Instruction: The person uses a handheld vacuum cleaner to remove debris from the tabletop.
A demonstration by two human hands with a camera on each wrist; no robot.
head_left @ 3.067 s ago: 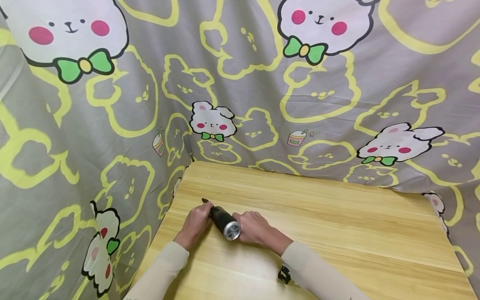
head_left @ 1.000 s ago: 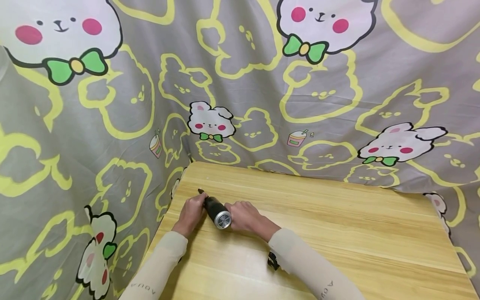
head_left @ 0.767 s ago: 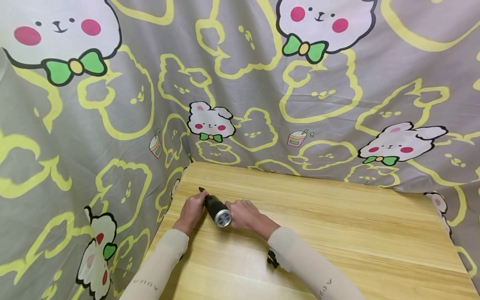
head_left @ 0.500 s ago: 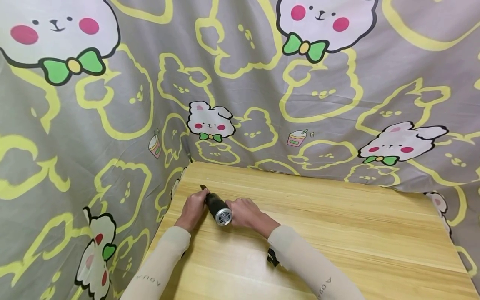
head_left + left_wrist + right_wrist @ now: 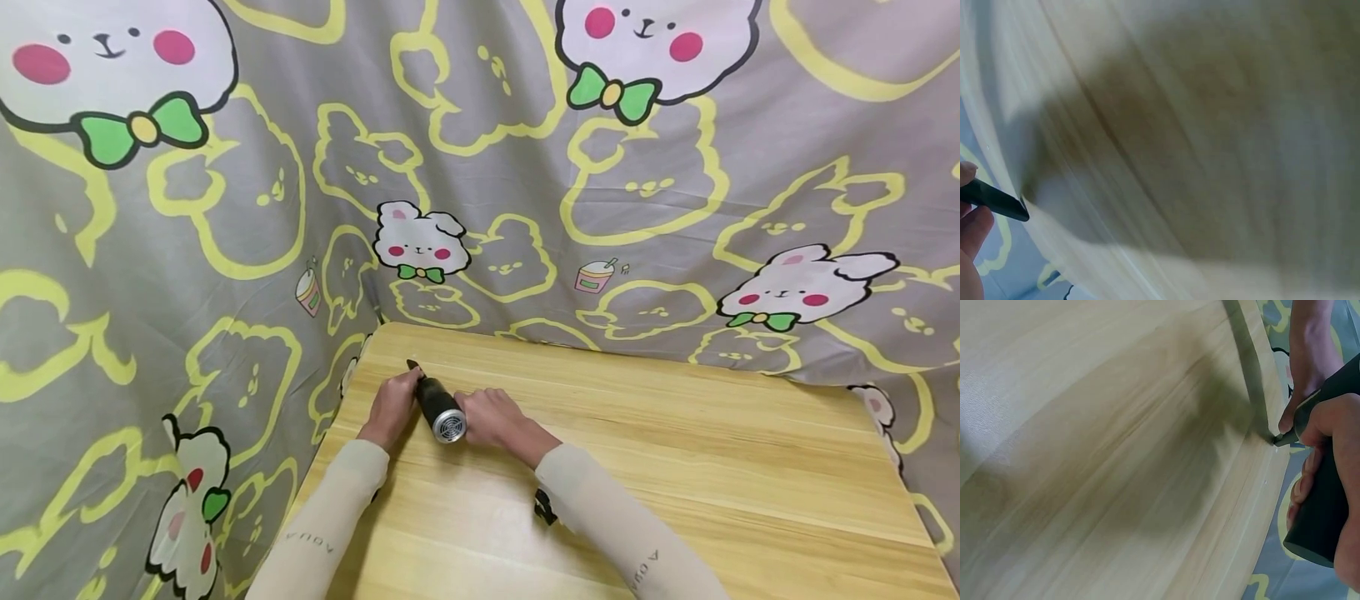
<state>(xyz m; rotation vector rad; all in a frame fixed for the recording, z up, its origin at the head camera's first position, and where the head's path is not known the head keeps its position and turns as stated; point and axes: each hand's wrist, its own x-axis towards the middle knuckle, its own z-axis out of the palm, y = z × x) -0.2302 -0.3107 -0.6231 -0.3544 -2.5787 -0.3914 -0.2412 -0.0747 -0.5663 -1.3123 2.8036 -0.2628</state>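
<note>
A black handheld vacuum cleaner (image 5: pixel 435 400) with a silver vented end is held over the wooden table, its narrow nozzle (image 5: pixel 997 201) pointing toward the far left corner. My left hand (image 5: pixel 393 408) holds the nozzle part near its tip; only some of its fingers (image 5: pixel 974 230) show in the left wrist view. My right hand (image 5: pixel 493 417) grips the handle (image 5: pixel 1319 515), fingers wrapped around it in the right wrist view. There the nozzle tip is at or just above the tabletop near the edge; whether it touches I cannot tell.
The wooden tabletop (image 5: pixel 675 450) spreads right and toward me. A grey curtain (image 5: pixel 517 192) with yellow outlines and white cartoon animals hangs behind and left. Tiny white specks (image 5: pixel 1265 482) lie near the table edge. A black device (image 5: pixel 544 506) sits under my right sleeve.
Both hands and the vacuum cleaner have moved away from me toward the far edge, first leftward, then slightly right. White specks seen earlier near the far left no longer show in the head view.
</note>
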